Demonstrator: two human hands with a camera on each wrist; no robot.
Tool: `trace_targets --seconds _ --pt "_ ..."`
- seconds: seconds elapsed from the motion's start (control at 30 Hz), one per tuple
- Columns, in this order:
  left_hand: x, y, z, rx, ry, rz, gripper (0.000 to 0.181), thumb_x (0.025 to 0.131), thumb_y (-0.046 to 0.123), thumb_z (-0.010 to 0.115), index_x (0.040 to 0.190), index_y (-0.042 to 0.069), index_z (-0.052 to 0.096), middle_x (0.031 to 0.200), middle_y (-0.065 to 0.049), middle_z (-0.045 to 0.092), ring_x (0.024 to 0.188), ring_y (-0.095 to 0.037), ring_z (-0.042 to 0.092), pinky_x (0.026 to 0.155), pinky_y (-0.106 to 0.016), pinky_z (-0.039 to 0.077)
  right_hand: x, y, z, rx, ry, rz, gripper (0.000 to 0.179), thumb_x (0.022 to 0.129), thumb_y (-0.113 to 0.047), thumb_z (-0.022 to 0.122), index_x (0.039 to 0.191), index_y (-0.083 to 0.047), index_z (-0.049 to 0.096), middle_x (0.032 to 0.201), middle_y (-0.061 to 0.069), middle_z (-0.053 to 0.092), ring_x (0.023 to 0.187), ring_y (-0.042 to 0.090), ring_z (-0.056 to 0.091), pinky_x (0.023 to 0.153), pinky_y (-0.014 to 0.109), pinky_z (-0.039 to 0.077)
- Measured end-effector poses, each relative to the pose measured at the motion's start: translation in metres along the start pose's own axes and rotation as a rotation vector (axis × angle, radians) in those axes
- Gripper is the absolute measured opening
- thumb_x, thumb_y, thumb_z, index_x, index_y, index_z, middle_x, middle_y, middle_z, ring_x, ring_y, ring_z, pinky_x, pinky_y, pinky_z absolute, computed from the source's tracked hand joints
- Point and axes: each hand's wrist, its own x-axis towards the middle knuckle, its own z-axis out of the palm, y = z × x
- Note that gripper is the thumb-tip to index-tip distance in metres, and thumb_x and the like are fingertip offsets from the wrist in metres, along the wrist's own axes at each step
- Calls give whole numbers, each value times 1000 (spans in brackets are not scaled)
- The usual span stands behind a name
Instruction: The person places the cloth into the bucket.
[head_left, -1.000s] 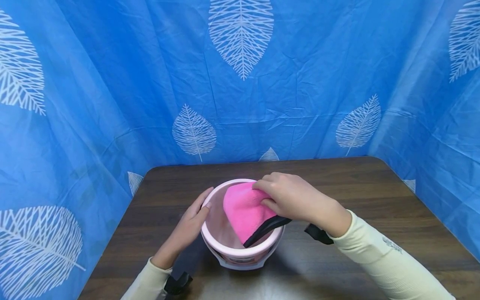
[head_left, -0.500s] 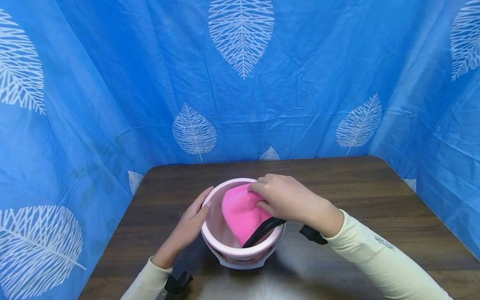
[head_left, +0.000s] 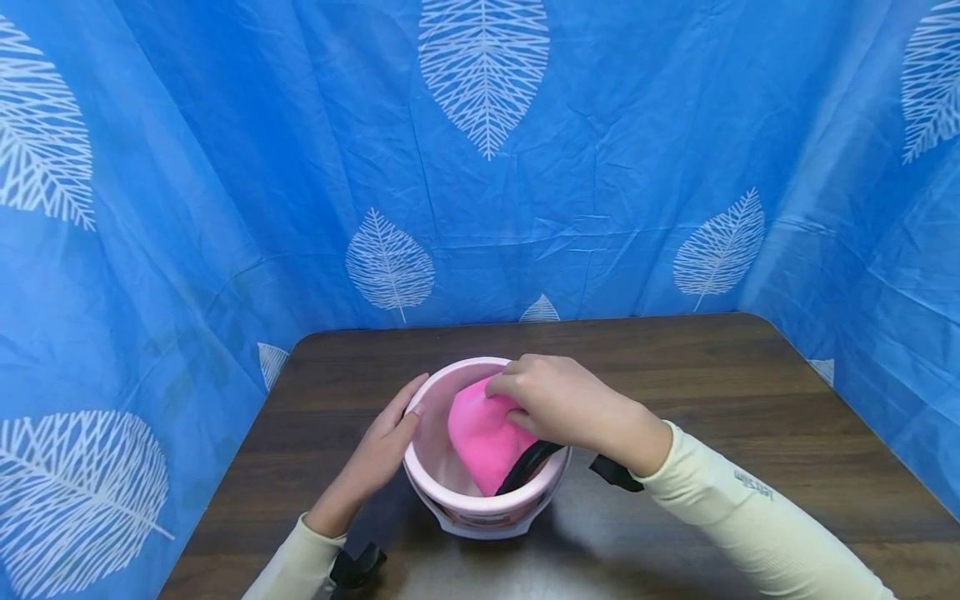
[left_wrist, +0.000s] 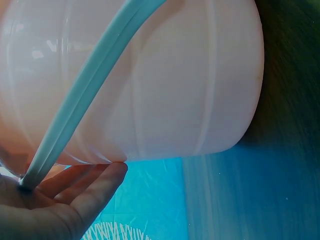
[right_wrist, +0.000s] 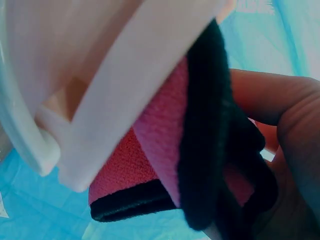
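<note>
A pale pink bucket stands upright on the table in the head view. My left hand holds its left rim, thumb over the edge and fingers along the outer wall. The left wrist view shows those fingers touching the bucket's side beside its pale handle. At the bucket's right side, my right hand pinches a pink cloth with black edging, part of which lies inside the bucket. Folds of the cloth hang outside the rim in the right wrist view.
The dark wooden table extends around the bucket. Behind it and at both sides hangs a blue curtain with white leaf prints. A black strap is at the left wrist, another at the right.
My right hand has moved a little left and down, and the pink cloth now sits slightly lower in the bucket. The left hand and bucket stay in place.
</note>
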Motion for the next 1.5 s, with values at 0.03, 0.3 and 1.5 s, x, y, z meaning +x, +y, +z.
trace_targets --seconds 0.03,0.3,1.5 --pt "0 0 0 1 1 2 43 96 18 36 139 18 27 140 -1 29 126 -18 29 97 -41 30 0 0 1 1 -6 4 24 72 -19 71 96 -22 66 82 -8 60 73 8 53 64 25 46" --pt "0 0 0 12 6 17 43 96 18 36 138 17 28 140 -2 29 126 -17 28 98 -40 28 2 -1 6 3 -21 16 28 71 -20 72 98 -22 66 86 -7 61 77 9 55 67 27 47" --pt "12 -34 0 5 18 63 42 95 29 37 137 27 30 138 6 32 124 -11 29 99 -38 27 12 -9 31 -24 -132 -8 23 71 -24 73 93 -19 67 79 -5 61 72 12 57 64 30 48"
